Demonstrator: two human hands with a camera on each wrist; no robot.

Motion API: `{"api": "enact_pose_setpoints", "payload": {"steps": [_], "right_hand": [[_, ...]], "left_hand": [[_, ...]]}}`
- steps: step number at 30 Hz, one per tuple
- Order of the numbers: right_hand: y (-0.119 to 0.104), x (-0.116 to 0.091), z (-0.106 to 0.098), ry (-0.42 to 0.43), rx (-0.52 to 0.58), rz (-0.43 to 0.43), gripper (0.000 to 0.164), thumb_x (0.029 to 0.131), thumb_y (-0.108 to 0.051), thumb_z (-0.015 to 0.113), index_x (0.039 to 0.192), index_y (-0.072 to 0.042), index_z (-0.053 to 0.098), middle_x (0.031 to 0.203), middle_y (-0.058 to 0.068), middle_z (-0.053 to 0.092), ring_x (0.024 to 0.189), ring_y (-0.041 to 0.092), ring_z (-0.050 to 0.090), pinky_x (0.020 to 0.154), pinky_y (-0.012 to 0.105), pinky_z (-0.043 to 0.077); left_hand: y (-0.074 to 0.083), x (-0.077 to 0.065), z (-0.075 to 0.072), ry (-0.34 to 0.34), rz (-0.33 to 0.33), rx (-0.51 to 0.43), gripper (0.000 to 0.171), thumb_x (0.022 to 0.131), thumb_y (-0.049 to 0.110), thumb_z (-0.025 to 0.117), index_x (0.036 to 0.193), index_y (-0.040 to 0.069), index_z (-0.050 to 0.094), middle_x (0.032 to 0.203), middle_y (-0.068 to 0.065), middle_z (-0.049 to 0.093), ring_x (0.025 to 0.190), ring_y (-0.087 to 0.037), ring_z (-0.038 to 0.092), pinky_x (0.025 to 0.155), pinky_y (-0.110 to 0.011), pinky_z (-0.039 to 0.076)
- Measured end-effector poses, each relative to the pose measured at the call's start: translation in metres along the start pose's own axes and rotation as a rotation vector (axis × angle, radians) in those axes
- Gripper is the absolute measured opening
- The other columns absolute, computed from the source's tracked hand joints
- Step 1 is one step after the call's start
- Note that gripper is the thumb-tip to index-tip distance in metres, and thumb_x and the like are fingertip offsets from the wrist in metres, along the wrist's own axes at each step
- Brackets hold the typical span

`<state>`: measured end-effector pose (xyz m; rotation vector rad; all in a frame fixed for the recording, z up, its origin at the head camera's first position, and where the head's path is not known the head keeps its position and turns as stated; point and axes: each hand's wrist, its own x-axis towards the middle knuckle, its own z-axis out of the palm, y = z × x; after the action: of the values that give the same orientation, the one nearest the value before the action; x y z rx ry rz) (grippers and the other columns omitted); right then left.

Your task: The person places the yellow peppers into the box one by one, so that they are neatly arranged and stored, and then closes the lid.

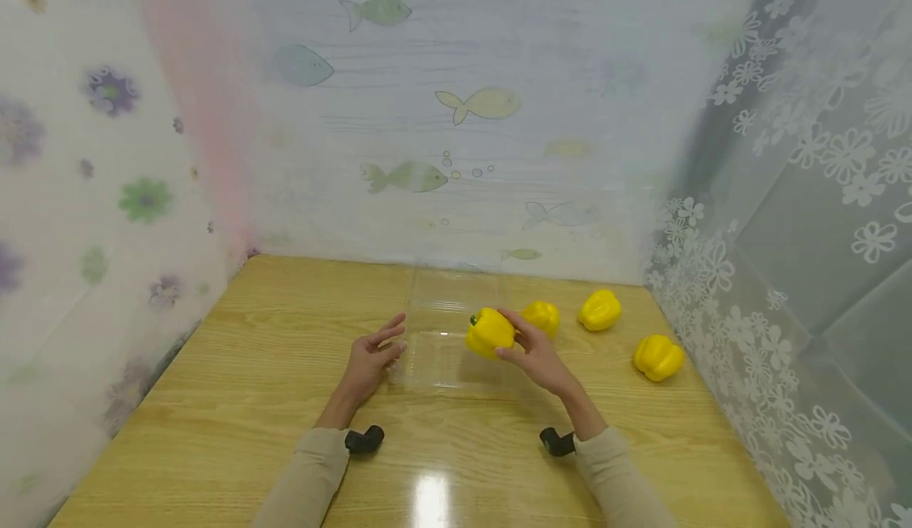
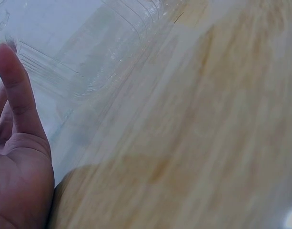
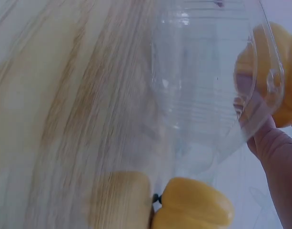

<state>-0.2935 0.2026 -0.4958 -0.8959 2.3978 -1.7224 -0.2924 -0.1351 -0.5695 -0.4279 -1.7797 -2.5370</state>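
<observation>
A yellow bell pepper (image 1: 488,333) with a green stem is gripped by my right hand (image 1: 537,358), fingers and thumb on its right side. It hangs over the right part of a clear plastic container (image 1: 435,362), whose lid (image 1: 456,282) lies raised or folded back at the far side. Through the transparent wall the right wrist view shows the held pepper (image 3: 289,62) partly. My left hand (image 1: 369,363) stands at the container's left edge, fingers extended and loosely bent, holding nothing. Whether its fingertips touch the plastic I cannot tell.
Right of the container sit three more yellow bell peppers: one (image 1: 545,318) partly behind my right hand, one (image 1: 599,310) farther back, one (image 1: 659,358) near the table's right edge. The wooden table (image 1: 271,417) meets patterned curtains at the back and both sides.
</observation>
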Motion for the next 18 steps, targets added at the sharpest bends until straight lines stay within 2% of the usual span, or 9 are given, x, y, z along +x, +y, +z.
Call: {"api": "enact_pose_setpoints", "payload": {"steps": [2,4,6,11,13,18], "right_hand": [[-0.001,0.004,0.004,0.003,-0.021,-0.003,0.07,0.097,-0.008,0.069,0.158,-0.003,0.035,0.156,0.02,0.042,0.137,0.041,0.047,0.109,0.055,0.043],[-0.001,0.007,0.007,0.004,-0.035,-0.006,0.07,0.097,-0.009,0.069,0.157,-0.002,0.034,0.157,0.02,0.042,0.136,0.04,0.048,0.108,0.059,0.041],[-0.002,0.01,0.011,0.006,-0.04,-0.006,0.071,0.096,-0.01,0.071,0.157,-0.003,0.035,0.157,0.019,0.042,0.135,0.039,0.05,0.109,0.057,0.042],[-0.001,0.019,0.022,0.01,-0.005,-0.007,0.071,0.094,-0.006,0.072,0.156,-0.004,0.038,0.159,0.017,0.04,0.134,0.041,0.049,0.101,0.049,0.052],[-0.001,0.023,0.026,0.014,0.016,-0.007,0.07,0.093,-0.004,0.073,0.156,-0.006,0.04,0.159,0.017,0.04,0.134,0.041,0.049,0.098,0.05,0.054],[0.001,0.034,0.036,0.03,0.0,-0.029,0.07,0.092,0.0,0.073,0.154,-0.003,0.043,0.155,0.021,0.045,0.134,0.041,0.049,0.106,0.059,0.046]], "left_hand": [[0.0,0.0,0.0,-0.001,0.0,0.0,0.053,0.095,-0.003,0.067,0.137,-0.025,0.043,0.161,-0.021,0.036,0.076,-0.002,0.061,0.057,-0.016,0.049],[0.001,0.0,0.0,0.002,0.0,-0.002,0.054,0.095,-0.004,0.067,0.137,-0.026,0.043,0.16,-0.022,0.036,0.077,-0.002,0.061,0.057,-0.016,0.049],[0.001,0.0,0.001,0.003,-0.002,-0.004,0.054,0.095,-0.004,0.067,0.138,-0.026,0.043,0.16,-0.021,0.037,0.078,-0.002,0.062,0.057,-0.016,0.048],[0.001,-0.001,0.001,0.004,-0.005,0.008,0.053,0.095,-0.004,0.067,0.138,-0.025,0.043,0.16,-0.02,0.038,0.076,-0.002,0.06,0.057,-0.016,0.049],[0.001,0.0,0.001,0.005,-0.007,0.014,0.053,0.095,-0.003,0.067,0.138,-0.024,0.044,0.16,-0.02,0.037,0.075,-0.002,0.06,0.057,-0.016,0.049],[0.002,0.0,0.0,0.006,-0.012,0.005,0.054,0.095,-0.004,0.067,0.138,-0.024,0.044,0.161,-0.021,0.037,0.074,-0.002,0.061,0.056,-0.016,0.049]]}}
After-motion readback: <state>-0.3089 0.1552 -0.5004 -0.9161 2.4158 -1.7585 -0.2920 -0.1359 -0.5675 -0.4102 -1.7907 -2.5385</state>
